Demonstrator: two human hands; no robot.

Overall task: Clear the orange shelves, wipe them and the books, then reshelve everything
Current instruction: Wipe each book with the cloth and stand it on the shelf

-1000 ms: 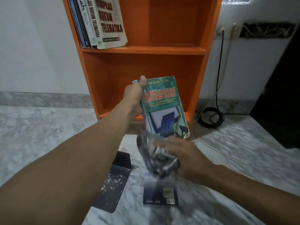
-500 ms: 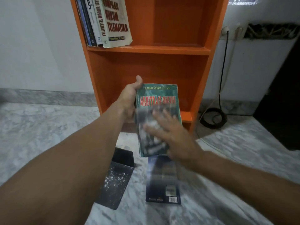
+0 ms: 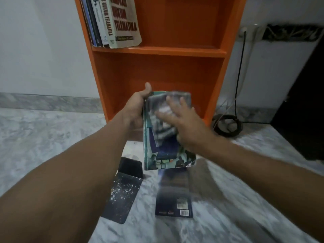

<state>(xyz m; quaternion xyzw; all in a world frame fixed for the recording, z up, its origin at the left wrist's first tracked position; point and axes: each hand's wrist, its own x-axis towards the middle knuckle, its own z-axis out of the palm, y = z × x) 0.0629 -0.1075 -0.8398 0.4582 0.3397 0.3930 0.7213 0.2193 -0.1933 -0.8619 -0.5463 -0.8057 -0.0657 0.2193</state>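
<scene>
Orange shelves (image 3: 157, 50) are part-cleared, books (image 3: 114, 23) standing above, while before them a green book (image 3: 168, 155) gripped by the left hand (image 3: 135, 109) is wiped with a cloth (image 3: 163, 120) pressed under the flat right hand (image 3: 185, 123).

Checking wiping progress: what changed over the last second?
The right hand slid the cloth up the cover of the book, from its bottom edge to near its top. The left hand still grips the book's left edge. The shelved books, floor book and bookend stayed put.
</scene>
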